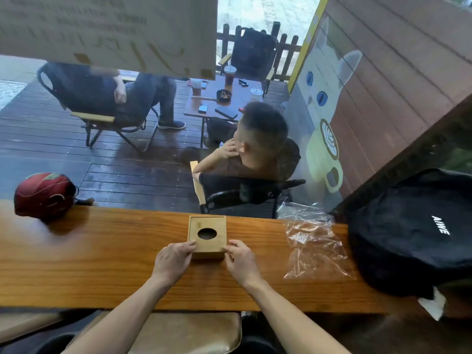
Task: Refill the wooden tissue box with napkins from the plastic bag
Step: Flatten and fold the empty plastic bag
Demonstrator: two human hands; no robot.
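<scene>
A square wooden tissue box (207,226) with an oval hole in its lid stands on the wooden counter (102,251), in the middle. My left hand (173,259) grips its near left corner and my right hand (240,259) grips its near right corner. Inside the hole it looks dark; no napkin sticks out. To the right of the box a clear plastic bag (314,246) lies crumpled and flat on the counter. I cannot see any napkins in it.
A black backpack (419,231) fills the counter's right end, touching the bag. A red helmet (43,195) sits at the far left. Behind the counter is a glass pane, with people in chairs on a deck outside. A padded stool (189,333) stands below me.
</scene>
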